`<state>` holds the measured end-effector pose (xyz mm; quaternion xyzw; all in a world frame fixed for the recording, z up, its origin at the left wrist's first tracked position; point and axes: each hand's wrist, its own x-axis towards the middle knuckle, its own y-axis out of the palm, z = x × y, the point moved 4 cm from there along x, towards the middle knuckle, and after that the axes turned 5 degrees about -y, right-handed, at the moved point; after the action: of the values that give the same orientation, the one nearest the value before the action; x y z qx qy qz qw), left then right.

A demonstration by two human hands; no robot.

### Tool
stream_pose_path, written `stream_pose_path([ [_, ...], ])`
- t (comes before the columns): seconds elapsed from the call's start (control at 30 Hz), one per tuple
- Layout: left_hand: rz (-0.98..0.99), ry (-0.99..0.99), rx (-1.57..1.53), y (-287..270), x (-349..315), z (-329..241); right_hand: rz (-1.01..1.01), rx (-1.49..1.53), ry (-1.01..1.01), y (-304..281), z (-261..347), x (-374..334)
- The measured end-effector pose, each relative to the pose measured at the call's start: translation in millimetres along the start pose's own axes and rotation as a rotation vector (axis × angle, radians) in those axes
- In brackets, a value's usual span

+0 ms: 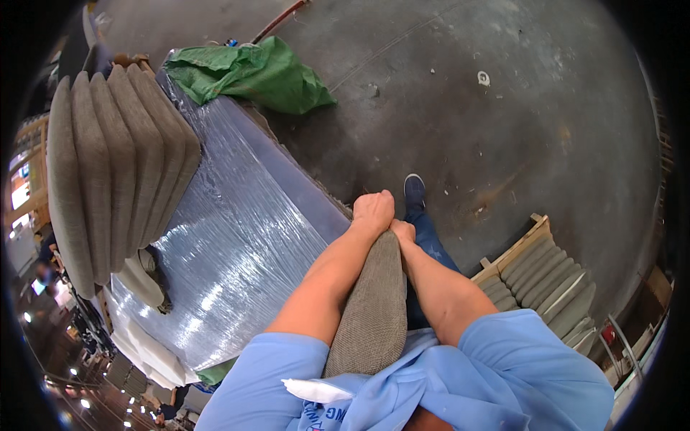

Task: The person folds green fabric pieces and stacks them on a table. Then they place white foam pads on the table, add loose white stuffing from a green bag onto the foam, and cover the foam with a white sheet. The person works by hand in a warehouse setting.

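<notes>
A grey-brown fabric cushion (371,309) stands on edge against my body, its narrow end pointing away from me. My left hand (374,210) is closed at the cushion's far end, knuckles up. Just right of it and a little nearer, my right hand (404,230) is closed at the same end. The fingertips of both hands are hidden, and the cushion's near end runs in against my blue shirt (424,381).
Left of me stands a table covered in shiny plastic film (223,215), with a row of upright grey cushions (122,165) and a green plastic sheet (251,75) on it. At right, a wooden crate (512,248) holds more cushions (550,284). Debris dots the concrete floor (460,108).
</notes>
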<state>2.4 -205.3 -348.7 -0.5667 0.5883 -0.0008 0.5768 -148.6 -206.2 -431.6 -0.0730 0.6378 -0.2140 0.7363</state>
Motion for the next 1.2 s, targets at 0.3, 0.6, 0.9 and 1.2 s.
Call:
stream_pose_path([
  [0.3, -0.396, -0.109, -0.348, -42, -55, 12, 0.096, -0.297, -0.262, 3, 12, 11],
  [0.6, -0.325, -0.592, -0.287, -18, -212, 63, 0.059, -0.098, -0.282, -2, 25, 3],
  [0.9, -0.475, -0.730, -0.664, 37, -272, 102, 0.116, -0.466, -0.634, -12, 50, -36],
  [1.2, -0.350, -0.616, -0.514, 60, -330, 99, -0.110, -0.299, -0.595, -45, 79, -17],
])
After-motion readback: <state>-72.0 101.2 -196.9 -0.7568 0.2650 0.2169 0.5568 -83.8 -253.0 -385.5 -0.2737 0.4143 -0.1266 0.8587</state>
